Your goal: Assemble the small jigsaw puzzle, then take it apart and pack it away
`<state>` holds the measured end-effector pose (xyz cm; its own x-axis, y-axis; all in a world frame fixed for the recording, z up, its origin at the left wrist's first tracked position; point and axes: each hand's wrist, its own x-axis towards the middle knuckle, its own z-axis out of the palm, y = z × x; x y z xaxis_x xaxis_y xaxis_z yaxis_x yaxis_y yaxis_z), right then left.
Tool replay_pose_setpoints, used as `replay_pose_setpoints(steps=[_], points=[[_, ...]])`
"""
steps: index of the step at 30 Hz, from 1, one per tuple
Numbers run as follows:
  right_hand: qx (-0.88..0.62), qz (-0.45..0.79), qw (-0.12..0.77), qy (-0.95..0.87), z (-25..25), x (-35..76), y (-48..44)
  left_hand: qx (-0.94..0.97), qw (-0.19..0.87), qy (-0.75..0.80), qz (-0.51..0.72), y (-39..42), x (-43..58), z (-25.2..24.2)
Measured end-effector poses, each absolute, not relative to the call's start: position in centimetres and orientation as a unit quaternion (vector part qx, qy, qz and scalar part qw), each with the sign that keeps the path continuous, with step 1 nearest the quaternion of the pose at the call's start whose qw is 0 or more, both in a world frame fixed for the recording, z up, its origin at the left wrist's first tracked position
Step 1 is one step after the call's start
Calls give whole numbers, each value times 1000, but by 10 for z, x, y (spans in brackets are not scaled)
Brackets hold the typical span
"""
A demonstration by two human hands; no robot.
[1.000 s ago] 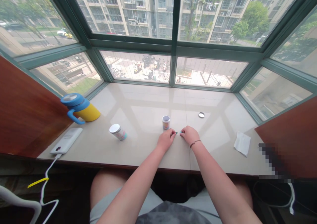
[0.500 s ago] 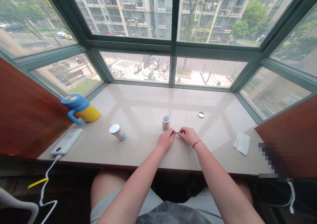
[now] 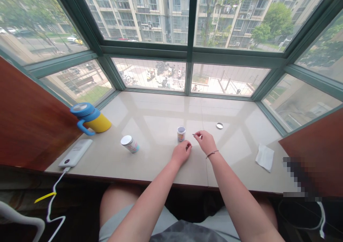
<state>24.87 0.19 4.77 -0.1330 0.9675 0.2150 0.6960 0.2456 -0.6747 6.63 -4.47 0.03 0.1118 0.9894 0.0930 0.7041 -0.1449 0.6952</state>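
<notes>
Okay, I have the right hand pinching a tiny slim object, with a small labelled jar just left of those fingers, while the left hand curls loosely, its grip unclear.

I'm pinching a thin metal piece in my right fingers above a smooth, glossy tile sill, with a shiny metal lid gleaming, a matt paper tissue creasing, and a glossy plastic mug shining beside a varnished wood panel.
</notes>
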Motion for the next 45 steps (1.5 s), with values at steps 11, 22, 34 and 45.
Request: replay_pose_setpoints(steps=[11, 22, 34, 45], points=[[-499, 192, 335, -775, 83, 197, 37, 710, 245, 607, 261, -42, 65, -7], [-800, 47, 128, -584, 13, 349, 70, 706, 241, 603, 284, -42, 64, -15], [-725, 115, 72, -675, 7, 374, 73, 713, 229, 605, 270, -43, 63, -10], [-522, 109, 176, -827, 71, 253, 37, 683, 221, 627, 301, -45, 64, -13]])
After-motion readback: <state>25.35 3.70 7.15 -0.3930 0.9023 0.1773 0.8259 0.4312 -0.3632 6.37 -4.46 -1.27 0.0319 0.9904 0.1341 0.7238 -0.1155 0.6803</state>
